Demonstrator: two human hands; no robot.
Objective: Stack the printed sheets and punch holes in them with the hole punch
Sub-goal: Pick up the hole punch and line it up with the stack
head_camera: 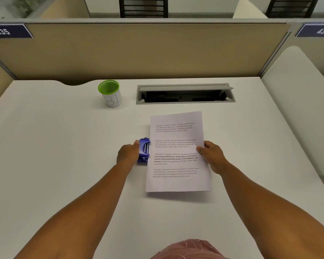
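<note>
The printed sheets (177, 180) sit as one white stack with several paragraphs of text, held a little above the middle of the desk. Their left edge is tucked into the blue hole punch (144, 150), which stands on the desk. My left hand (128, 153) grips the punch from its left side, thumb on top. My right hand (212, 156) pinches the stack's right edge, thumb on the top page. How many sheets the stack holds cannot be told.
A white cup with a green rim (110, 93) stands at the back left of the white desk (64, 146). An open grey cable hatch (185, 94) is set into the desk behind the sheets. A beige partition (138, 51) closes the far edge.
</note>
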